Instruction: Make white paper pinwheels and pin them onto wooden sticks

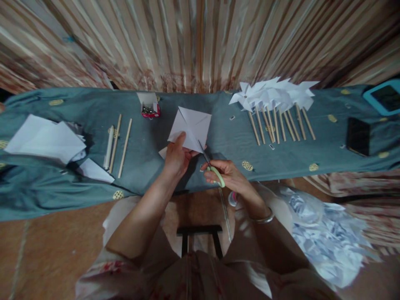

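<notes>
A square sheet of white paper (pixel 191 125) is held over the cloth, with slits or creases running in from its corners. My left hand (pixel 179 155) grips its lower left side, thumb on top and fingers beneath. In my right hand (pixel 227 174) are scissors (pixel 218 175) with pale green handles. Their blades lie at the paper's lower right corner, pointing toward its middle. How far the blades are apart is hard to make out. Another piece of paper (pixel 162 153) shows partly behind my left hand.
A small red box (pixel 151 110) of metal bits stands behind on the cloth (pixel 218 125). To the left lie a paper stack (pixel 46 139), sticks (pixel 125 148) and a white tube (pixel 108 146). Paper pinwheels (pixel 275 98) on sticks and a phone (pixel 358 136) lie right. A bag of papers (pixel 328 237) sits below.
</notes>
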Available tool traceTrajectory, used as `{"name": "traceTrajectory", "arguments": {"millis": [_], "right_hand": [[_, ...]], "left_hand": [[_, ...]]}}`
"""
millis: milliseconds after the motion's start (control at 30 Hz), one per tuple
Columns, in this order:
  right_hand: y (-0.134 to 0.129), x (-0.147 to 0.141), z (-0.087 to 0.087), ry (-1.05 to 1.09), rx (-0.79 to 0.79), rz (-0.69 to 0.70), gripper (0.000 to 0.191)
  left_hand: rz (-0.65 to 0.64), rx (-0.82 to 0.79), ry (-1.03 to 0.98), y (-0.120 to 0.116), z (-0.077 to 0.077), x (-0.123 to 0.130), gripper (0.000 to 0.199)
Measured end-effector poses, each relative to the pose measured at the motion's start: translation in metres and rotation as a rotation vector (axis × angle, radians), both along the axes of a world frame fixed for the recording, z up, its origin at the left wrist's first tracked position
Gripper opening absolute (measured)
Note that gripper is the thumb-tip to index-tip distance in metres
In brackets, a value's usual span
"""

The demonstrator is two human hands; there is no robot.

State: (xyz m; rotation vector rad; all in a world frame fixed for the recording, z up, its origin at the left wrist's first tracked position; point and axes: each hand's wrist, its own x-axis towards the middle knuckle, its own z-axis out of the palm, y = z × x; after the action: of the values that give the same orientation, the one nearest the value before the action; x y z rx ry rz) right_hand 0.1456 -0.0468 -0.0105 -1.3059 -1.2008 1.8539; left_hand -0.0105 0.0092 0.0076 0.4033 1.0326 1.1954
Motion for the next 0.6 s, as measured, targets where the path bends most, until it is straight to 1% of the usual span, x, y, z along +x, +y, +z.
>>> {"name": "traceTrajectory", "arguments": {"millis": [167,333,467,600], "right_hand": [[-0.0005,-0.0004,-0.0017,0.002,-0.014,-0.019,0.046],[-0.0003,-0.0007,-0.0035,0.005,-0.028,-0.033,0.045],[0.0002,-0.0014,-0.004,0.01,-0.032,-0.022,0.043],[0.0003,-0.0023,-0.004,0.018,-0.047,-0.042,0.043]], "left_hand": [[0.02,0.005,-0.032,0.0005,-0.0005,0.0,0.018],[0.043,-0.024,-0.022,0.001,0.0008,0.001,0.015],[0.043,-0.034,-0.023,0.0011,0.0037,0.0015,0.018],[0.037,-0.027,-0.041,0.001,0.0046,0.0008,0.02]]}}
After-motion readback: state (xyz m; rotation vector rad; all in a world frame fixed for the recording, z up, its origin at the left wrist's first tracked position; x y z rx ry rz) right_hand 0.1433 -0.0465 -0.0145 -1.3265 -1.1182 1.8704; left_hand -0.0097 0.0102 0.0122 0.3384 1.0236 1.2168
